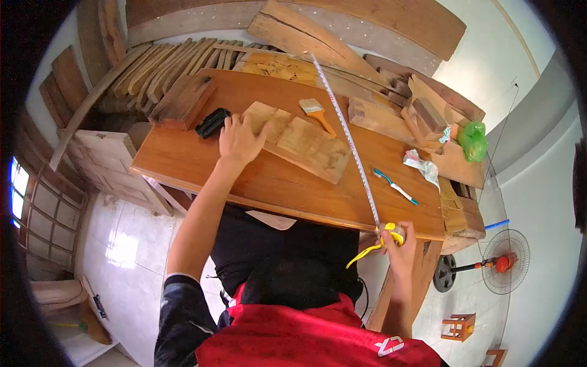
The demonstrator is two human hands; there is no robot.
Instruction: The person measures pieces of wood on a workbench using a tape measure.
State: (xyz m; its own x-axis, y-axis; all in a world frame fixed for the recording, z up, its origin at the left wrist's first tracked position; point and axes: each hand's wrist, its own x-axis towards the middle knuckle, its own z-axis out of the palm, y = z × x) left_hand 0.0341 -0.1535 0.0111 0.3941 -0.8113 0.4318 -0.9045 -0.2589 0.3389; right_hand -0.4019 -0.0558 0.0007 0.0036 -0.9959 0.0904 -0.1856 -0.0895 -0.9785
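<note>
My right hand grips a yellow tape measure at the table's near right edge, its yellow strap hanging down. The extended white blade runs across the tabletop to beyond the far edge. With fingers spread, my left hand rests at the left end of a flat wooden board, fingertips right by a black object. Between the board and the blade lies a paintbrush with an orange handle. A teal and white toothbrush lies right of the blade.
On the wooden table are a thick wood block at left and a crumpled wrapper at right. Stacked planks line the back. A green plastic bag sits on wood at right; a fan stands on the floor.
</note>
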